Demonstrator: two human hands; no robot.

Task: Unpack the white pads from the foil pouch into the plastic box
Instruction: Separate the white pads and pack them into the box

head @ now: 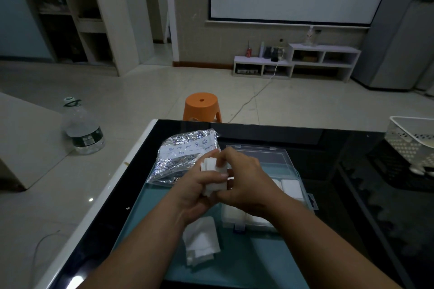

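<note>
Both hands meet above the near left part of the clear plastic box (285, 162), holding a small stack of white pads (212, 175) between them. My left hand (199, 192) grips the stack from below and the left. My right hand (244, 179) pinches it from the right. The crinkled foil pouch (185, 155) lies flat on the table just behind my left hand. Several white pads (291, 186) sit in the box compartments, partly hidden by my right wrist. A loose pile of white pads (202, 241) lies on the teal mat (145, 218) in front of the box.
The black glass table (352, 195) has a white edge on its left. A perforated white basket (411, 138) stands at the right edge. An orange stool (202, 107) stands behind the table. A large water bottle (82, 129) sits on the floor to the left.
</note>
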